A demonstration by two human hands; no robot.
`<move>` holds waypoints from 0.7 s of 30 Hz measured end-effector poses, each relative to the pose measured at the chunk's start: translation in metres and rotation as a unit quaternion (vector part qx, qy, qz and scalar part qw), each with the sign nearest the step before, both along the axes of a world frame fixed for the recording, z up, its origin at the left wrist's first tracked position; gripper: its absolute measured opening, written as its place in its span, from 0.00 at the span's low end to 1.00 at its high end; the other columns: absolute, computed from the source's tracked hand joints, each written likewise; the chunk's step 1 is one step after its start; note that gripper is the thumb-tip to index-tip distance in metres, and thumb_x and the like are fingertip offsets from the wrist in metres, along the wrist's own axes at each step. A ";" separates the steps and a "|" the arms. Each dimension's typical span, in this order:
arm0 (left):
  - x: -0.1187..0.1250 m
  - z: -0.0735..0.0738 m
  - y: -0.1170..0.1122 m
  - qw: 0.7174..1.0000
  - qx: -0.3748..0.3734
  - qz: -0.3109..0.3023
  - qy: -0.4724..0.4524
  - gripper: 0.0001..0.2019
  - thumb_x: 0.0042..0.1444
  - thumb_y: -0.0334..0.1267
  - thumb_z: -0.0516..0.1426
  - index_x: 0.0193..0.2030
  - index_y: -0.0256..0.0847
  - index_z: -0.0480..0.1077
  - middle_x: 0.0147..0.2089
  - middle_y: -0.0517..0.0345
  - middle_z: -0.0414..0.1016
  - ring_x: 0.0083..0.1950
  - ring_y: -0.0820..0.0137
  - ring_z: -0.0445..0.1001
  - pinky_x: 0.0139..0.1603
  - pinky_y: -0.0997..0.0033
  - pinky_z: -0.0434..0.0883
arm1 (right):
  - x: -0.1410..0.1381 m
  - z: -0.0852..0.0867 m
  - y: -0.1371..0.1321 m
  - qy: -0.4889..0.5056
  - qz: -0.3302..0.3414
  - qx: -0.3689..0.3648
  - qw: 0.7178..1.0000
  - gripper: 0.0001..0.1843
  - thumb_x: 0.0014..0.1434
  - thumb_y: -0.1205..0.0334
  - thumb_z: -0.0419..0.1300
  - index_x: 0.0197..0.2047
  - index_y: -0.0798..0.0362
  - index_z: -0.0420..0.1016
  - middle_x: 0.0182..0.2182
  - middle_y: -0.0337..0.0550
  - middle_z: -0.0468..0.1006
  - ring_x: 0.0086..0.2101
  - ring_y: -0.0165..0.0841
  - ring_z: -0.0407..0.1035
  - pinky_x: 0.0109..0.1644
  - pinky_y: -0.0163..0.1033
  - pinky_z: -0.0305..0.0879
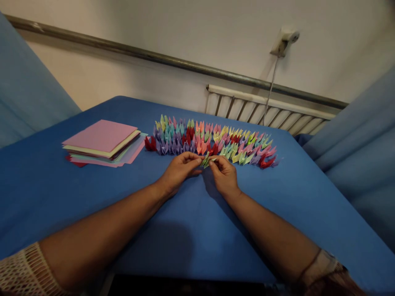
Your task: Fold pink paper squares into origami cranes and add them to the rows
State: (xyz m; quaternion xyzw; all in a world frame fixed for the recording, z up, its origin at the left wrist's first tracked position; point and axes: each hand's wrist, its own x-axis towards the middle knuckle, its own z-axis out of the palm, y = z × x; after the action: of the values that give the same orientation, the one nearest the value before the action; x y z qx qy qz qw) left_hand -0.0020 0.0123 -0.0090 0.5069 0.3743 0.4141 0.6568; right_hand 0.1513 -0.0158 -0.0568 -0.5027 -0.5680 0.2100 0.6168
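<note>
Between my two hands is a small light-green folded paper crane (205, 160), lifted just in front of the rows of cranes. My left hand (182, 170) pinches its left side with thumb and fingertips. From the other side my right hand (226, 174) grips it, thumb against the paper and fingers curled. Fingertips cover parts of the crane. Right behind stand several rows of small folded paper cranes (202, 146) in purple, red, pink, yellow, green and blue, packed close together.
A stack of coloured square paper (101, 135), pink on top, lies at the left on the blue-covered table (191, 222). Behind are a wall rail (173, 61), a radiator (262, 102) and a socket with a cord (282, 43). Blue curtains (367, 164) hang on both sides.
</note>
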 end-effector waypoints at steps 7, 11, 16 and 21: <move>-0.005 -0.002 0.010 0.970 0.184 -0.035 0.153 0.16 0.46 0.38 0.65 0.44 0.40 0.75 0.43 0.54 0.78 0.44 0.66 0.75 0.47 0.64 0.72 | 0.003 0.002 0.000 -0.050 0.017 -0.018 0.998 0.09 0.60 0.64 0.56 0.38 0.50 0.77 0.35 0.40 0.77 0.37 0.34 0.72 0.44 0.39 0.67; -0.008 -0.004 0.015 0.960 0.214 -0.032 0.178 0.16 0.45 0.38 0.64 0.42 0.39 0.73 0.39 0.56 0.76 0.38 0.69 0.74 0.42 0.67 0.72 | 0.004 -0.001 0.002 -0.069 0.034 -0.031 0.997 0.09 0.58 0.65 0.56 0.37 0.49 0.78 0.34 0.40 0.77 0.37 0.34 0.72 0.43 0.38 0.67; -0.008 -0.007 0.017 0.957 0.217 -0.045 0.186 0.11 0.48 0.39 0.63 0.37 0.38 0.70 0.33 0.60 0.73 0.32 0.73 0.70 0.36 0.70 0.70 | 0.004 -0.005 0.003 -0.079 0.054 -0.047 0.994 0.09 0.58 0.66 0.56 0.38 0.48 0.78 0.34 0.39 0.77 0.36 0.33 0.72 0.43 0.38 0.68; -0.008 -0.006 0.013 0.948 0.233 -0.067 0.206 0.11 0.49 0.38 0.63 0.38 0.39 0.70 0.35 0.58 0.75 0.36 0.69 0.74 0.42 0.66 0.72 | 0.003 -0.007 0.002 -0.074 0.035 -0.051 0.995 0.06 0.57 0.65 0.57 0.36 0.50 0.76 0.33 0.39 0.77 0.34 0.33 0.72 0.41 0.39 0.68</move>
State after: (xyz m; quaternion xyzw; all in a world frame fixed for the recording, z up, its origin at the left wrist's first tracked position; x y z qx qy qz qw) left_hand -0.0099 0.0254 -0.0149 0.7441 0.3598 0.3315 0.4549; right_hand 0.1540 -0.0137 -0.0633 -0.5277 -0.6179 0.2220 0.5390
